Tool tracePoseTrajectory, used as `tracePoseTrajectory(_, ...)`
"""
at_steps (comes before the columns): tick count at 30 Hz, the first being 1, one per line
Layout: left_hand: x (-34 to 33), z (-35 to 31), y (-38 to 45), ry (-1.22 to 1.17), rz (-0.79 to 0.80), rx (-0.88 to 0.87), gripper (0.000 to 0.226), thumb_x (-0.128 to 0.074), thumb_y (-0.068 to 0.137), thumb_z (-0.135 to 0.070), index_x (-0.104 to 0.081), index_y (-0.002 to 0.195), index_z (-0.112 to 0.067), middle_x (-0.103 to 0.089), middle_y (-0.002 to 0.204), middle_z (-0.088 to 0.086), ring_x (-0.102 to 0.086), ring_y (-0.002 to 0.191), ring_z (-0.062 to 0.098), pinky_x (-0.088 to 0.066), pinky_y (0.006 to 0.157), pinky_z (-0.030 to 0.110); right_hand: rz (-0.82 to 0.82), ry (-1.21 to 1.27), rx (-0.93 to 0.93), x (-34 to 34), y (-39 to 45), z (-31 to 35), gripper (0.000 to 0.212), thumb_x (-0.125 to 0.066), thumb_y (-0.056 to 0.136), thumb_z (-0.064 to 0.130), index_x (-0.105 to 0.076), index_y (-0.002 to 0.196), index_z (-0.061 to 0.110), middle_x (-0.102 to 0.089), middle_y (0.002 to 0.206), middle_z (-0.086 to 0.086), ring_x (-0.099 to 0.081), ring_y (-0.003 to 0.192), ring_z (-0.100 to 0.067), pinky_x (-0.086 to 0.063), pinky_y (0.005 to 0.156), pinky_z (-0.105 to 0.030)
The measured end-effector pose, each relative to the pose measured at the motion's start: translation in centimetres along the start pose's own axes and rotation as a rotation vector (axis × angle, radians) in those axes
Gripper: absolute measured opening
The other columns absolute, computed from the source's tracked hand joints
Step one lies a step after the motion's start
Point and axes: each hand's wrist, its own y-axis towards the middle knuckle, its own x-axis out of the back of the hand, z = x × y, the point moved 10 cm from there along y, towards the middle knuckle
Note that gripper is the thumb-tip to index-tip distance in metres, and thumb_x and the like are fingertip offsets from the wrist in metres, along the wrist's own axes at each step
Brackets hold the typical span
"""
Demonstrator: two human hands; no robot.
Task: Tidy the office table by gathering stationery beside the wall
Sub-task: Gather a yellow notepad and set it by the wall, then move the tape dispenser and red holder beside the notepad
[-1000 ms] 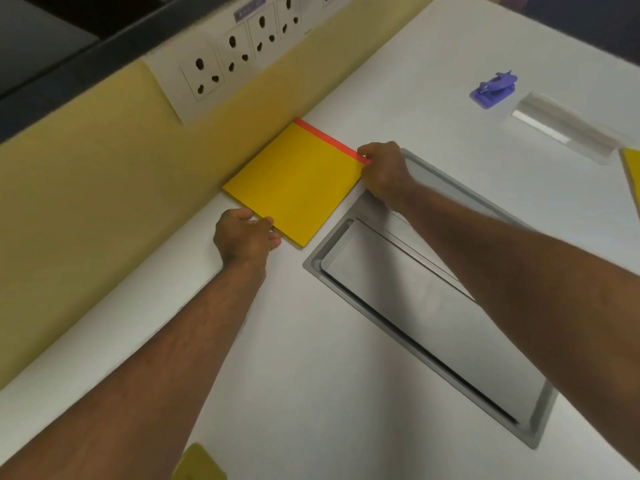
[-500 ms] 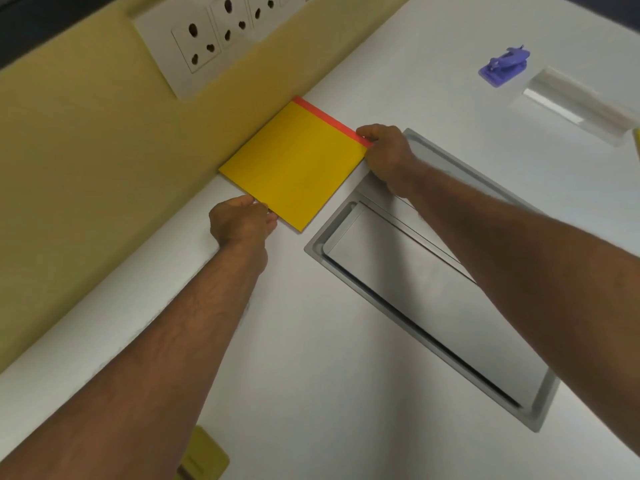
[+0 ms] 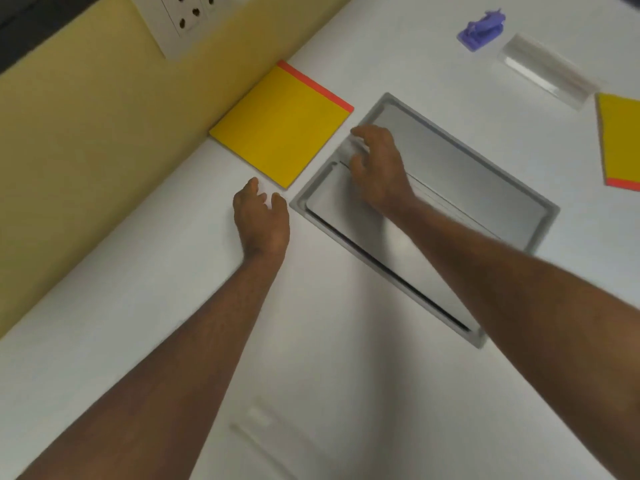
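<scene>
A yellow notepad with a red top strip lies flat against the yellow wall. My left hand hovers just below its near corner, fingers loosely curled, holding nothing. Over the grey metal hatch, apart from the pad, my right hand is relaxed and empty. A second yellow notepad lies at the right edge. A purple stapler and a clear plastic ruler rest at the far right.
A recessed grey metal cable hatch is set into the white table, right of the pad. White power sockets are mounted on the wall above. A faint pale object shows near the bottom.
Both hands have let go of the yellow notepad and pulled back toward me. The pad stays against the wall. The view has shifted, bringing the second pad into sight.
</scene>
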Motion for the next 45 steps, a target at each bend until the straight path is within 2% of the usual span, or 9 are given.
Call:
tracePoseTrajectory(2,-0.1,-0.2,-2.6,0.084,0.079,-0.057,0.052,-0.054,0.103,-0.019,-0.041,0.151,-0.006,-0.044,0.151,0.010,-0.049,0.136,0.020,-0.040,0.107,0.020,0.002,-0.084,0.038,0.7,-4.7,0.5,0.040,-0.055,0.093,0.007,-0.055,0.133,0.008,-0.052,0.137,-0.011,-0.050,0.128,-0.024,-0.040,0.108,-0.027)
tracePoseTrajectory(4,0.0,-0.2,-5.4,0.156,0.159,-0.088,0.053,-0.054,0.103,-0.022,-0.041,0.152,-0.008,-0.042,0.154,0.010,-0.043,0.141,0.023,-0.033,0.117,0.028,0.004,-0.152,0.017,1.6,-9.2,0.4,0.038,-0.056,0.093,0.011,-0.055,0.131,0.012,-0.052,0.138,-0.006,-0.047,0.127,-0.023,-0.036,0.103,-0.021)
tracePoseTrajectory(11,1.7,-0.1,-17.7,0.247,0.323,-0.182,0.046,-0.059,0.099,-0.018,-0.052,0.142,-0.002,-0.050,0.146,0.015,-0.047,0.137,0.029,-0.037,0.116,0.042,-0.005,-0.194,-0.110,5.3,-24.2,0.5,0.039,-0.057,0.093,0.015,-0.055,0.131,0.016,-0.052,0.138,-0.001,-0.046,0.126,-0.023,-0.033,0.098,-0.021)
tracePoseTrajectory(16,2.9,1.0,-27.4,0.259,0.382,-0.203,0.043,-0.060,0.099,-0.020,-0.056,0.138,-0.003,-0.054,0.144,0.013,-0.047,0.137,0.027,-0.038,0.116,0.041,-0.025,-0.208,-0.162,7.7,-33.9,1.2,0.037,-0.058,0.093,0.015,-0.056,0.130,0.014,-0.054,0.135,-0.003,-0.047,0.128,-0.025,-0.033,0.099,-0.019)
tracePoseTrajectory(23,4.9,5.3,-39.1,0.227,0.427,-0.149,0.040,-0.060,0.099,-0.019,-0.057,0.137,-0.004,-0.055,0.143,0.012,-0.047,0.138,0.026,-0.036,0.117,0.040,-0.009,-0.154,-0.229,8.5,-46.2,1.5,0.036,-0.058,0.096,0.015,-0.056,0.132,0.011,-0.055,0.137,-0.004,-0.049,0.130,-0.027,-0.036,0.103,-0.025)
tracePoseTrajectory(28,7.8,8.3,-45.1,0.223,0.403,-0.115,0.040,-0.058,0.099,-0.024,-0.056,0.137,-0.012,-0.055,0.143,0.005,-0.048,0.136,0.023,-0.039,0.117,0.040,-0.003,-0.120,-0.264,7.9,-52.8,2.4,0.037,-0.060,0.095,0.014,-0.057,0.132,0.013,-0.055,0.137,-0.002,-0.047,0.129,-0.026,-0.041,0.097,-0.027)
tracePoseTrajectory(34,11.6,10.2,-48.8,0.228,0.348,-0.124,0.041,-0.056,0.101,-0.028,-0.052,0.141,-0.017,-0.052,0.147,0.001,-0.047,0.135,0.021,-0.041,0.112,0.035,0.053,-0.073,-0.243,6.1,-58.3,5.0,0.038,-0.059,0.097,0.019,-0.055,0.135,0.014,-0.053,0.140,0.000,-0.043,0.133,-0.023,-0.044,0.101,-0.034)
tracePoseTrajectory(38,14.0,10.2,-49.6,0.207,0.291,-0.130,0.043,-0.057,0.101,-0.027,-0.051,0.142,-0.017,-0.051,0.148,0.002,-0.047,0.136,0.021,-0.046,0.111,0.038,0.074,-0.074,-0.192,5.4,-59.3,7.2,0.037,-0.059,0.097,0.016,-0.056,0.134,0.013,-0.056,0.136,-0.002,-0.047,0.130,-0.024,-0.041,0.102,-0.029)
tracePoseTrajectory(45,18.9,12.4,-47.9,0.227,0.170,-0.053,0.045,-0.055,0.102,-0.033,-0.048,0.145,-0.021,-0.047,0.152,0.002,-0.045,0.140,0.022,-0.047,0.112,0.043,0.154,-0.072,-0.180,2.3,-57.7,10.8,0.041,-0.057,0.096,0.022,-0.051,0.136,0.021,-0.051,0.141,0.004,-0.042,0.132,-0.018,-0.050,0.099,-0.041)
